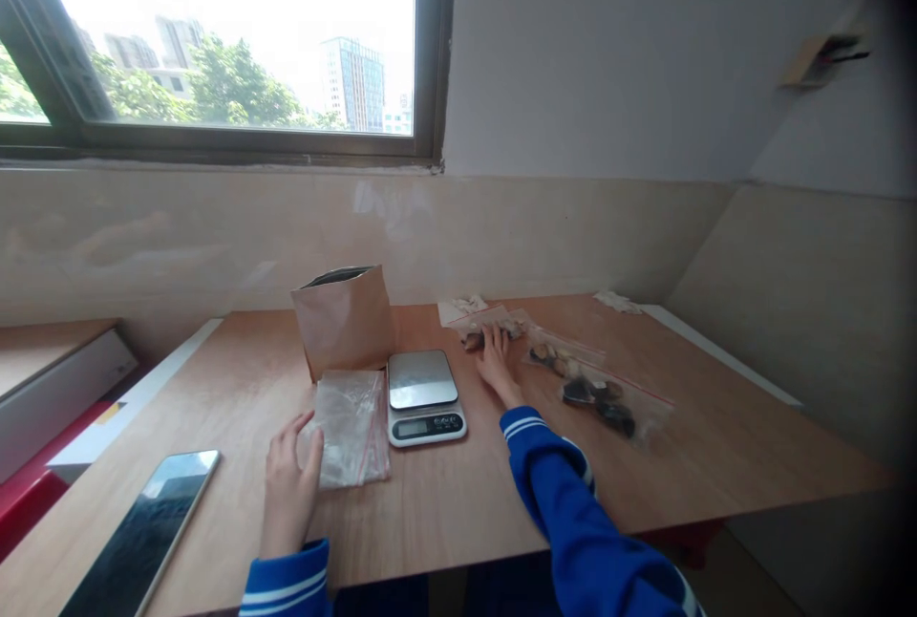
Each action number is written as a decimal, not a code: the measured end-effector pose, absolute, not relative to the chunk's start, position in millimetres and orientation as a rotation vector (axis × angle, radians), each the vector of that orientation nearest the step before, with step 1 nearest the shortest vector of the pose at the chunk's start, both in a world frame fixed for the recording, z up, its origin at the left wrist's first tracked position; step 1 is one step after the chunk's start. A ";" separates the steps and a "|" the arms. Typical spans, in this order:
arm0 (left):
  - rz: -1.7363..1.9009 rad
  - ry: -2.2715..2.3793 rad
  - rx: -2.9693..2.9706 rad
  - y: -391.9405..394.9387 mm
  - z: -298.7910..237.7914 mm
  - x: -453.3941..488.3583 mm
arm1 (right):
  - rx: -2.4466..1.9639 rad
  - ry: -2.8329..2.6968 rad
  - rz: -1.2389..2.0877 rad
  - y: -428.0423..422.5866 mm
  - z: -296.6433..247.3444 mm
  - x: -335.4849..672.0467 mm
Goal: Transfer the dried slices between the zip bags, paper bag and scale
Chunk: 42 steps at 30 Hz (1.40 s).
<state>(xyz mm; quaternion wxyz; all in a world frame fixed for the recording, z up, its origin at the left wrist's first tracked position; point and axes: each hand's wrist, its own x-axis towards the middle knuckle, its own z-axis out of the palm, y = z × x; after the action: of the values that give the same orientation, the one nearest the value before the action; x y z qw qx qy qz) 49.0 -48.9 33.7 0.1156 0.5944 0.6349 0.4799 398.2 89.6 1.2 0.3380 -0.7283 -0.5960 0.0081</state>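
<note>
Head-worn view, looking down on a wooden counter beneath a window. We see the left hand lying open and unclenched, its fingers against the near edge of a crumpled clear plastic bag. The right hand is also not clenched; its fingertips rest on a zip-seal bag holding dark, lumpy pieces, though we cannot tell whether they pinch the film. Further red-lined zip-seal bags lie just to its right. Between the hands sits a digital kitchen scale, its steel plate bare, with an upright kraft paper bag just behind it and a smartphone at lower left.

We note three risks. The clear bag lies just beside the scale, so a careless push could slide it onto the plate and disturb a reading. The kraft bag stands unsupported and could tip if knocked. Any zip-seal bag left unsealed could spill its pieces if lifted or tilted.
</note>
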 end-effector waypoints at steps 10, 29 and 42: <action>1.255 1.701 1.703 -45.7 31.0 45.0 | -2.010 -1.461 -0.147 79.0 -4.1 398.5; 1.336 0.948 1.271 -79.5 78.6 143.7 | -0.968 -1.142 0.757 -67.0 68.7 294.4; 1.122 1.099 1.116 -89.9 87.9 119.1 | -0.739 -1.465 1.185 -93.7 96.2 290.2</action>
<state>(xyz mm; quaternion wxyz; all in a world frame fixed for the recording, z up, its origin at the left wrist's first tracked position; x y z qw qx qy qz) 119.1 -89.9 87.9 0.5707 0.4755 0.4685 0.4782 290.2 -93.7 96.2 0.5301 -0.3095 -0.6138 0.4965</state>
